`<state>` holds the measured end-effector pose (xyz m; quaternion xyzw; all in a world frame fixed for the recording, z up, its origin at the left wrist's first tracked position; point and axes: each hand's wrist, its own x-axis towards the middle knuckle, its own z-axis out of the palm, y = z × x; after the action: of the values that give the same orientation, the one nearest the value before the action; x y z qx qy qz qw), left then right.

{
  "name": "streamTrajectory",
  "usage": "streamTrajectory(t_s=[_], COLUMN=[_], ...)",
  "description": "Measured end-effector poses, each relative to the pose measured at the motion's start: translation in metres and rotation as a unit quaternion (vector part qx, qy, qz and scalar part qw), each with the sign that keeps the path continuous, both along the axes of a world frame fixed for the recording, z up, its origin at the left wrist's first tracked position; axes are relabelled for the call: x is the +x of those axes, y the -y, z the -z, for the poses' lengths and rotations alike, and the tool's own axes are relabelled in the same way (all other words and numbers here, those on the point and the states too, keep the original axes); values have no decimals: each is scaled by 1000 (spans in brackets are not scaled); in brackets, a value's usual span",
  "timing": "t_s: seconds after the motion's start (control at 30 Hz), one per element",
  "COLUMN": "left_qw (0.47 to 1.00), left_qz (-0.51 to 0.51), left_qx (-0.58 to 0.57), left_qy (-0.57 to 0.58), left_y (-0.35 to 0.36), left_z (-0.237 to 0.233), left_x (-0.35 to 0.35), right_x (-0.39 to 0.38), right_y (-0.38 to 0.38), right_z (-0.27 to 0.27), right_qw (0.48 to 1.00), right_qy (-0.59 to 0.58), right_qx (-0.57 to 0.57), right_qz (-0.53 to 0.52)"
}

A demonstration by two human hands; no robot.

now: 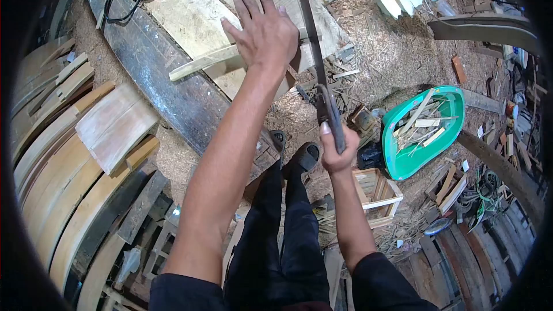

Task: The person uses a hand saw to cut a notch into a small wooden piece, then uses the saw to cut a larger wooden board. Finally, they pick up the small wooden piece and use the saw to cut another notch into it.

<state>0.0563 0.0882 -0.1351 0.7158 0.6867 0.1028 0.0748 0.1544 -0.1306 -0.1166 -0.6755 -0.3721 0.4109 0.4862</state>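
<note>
My right hand [339, 148] is closed around the handle of a handsaw [314, 46]. The saw's long dark blade points away from me and stands beside the end of a narrow wooden strip [201, 63]. Across that strip lies my left hand [266, 37], fingers stretched out and spread, pressing it from above. Under the strip are wide pale boards [190, 8] on a dark, paint-stained workbench [147, 60]. Whether the saw teeth touch the strip is hard to make out.
A green tub [397, 164] with wood offcuts stands at right, near a small wooden frame [380, 198]. Curved boards [63, 178] are stacked at left. A black cable [118, 18] lies on the bench. Shavings and scraps cover the floor around my feet.
</note>
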Motion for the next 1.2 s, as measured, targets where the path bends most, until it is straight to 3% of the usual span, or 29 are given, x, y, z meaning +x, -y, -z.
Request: streamTrajectory(t_s=[0.27,0.4,0.53,0.63,0.7,0.83,0.93,1.07,1.2], left_qw=[1000,982,989,990,990,990,991,992,993], left_qz=[14,-149,-141,-131,-128,-118,-110,-111,-105], left_qx=[-22,-24,23,28,33,34,29,47,38], left_qy=[-9,110,-28,-49,-54,-64,-66,-45,-45], left_y=[14,-6,-4,-4,-1,-7,-3,-2,-8], left_z=[-5,-8,-4,1,5,3,5,6,3], left_x=[-1,9,19,19,18,18,19,17,18], right_x=[-10,-12,-21,-25,-24,-44,-38,-33,-44], right_y=[26,32,23,6,-8,45,29,15,55], right_z=[-7,-4,-25,-18,-13,-21,-17,-5,-21], right_qw=[1000,999,1000,1000,998,997,998,994,997], right_qy=[6,-9,5,6,-13,2,29,-26,10], right_qx=[-14,-36,-5,-21,-48,-14,-8,-89,-29], right_qz=[10,4,6,21,28,81,55,63,78])
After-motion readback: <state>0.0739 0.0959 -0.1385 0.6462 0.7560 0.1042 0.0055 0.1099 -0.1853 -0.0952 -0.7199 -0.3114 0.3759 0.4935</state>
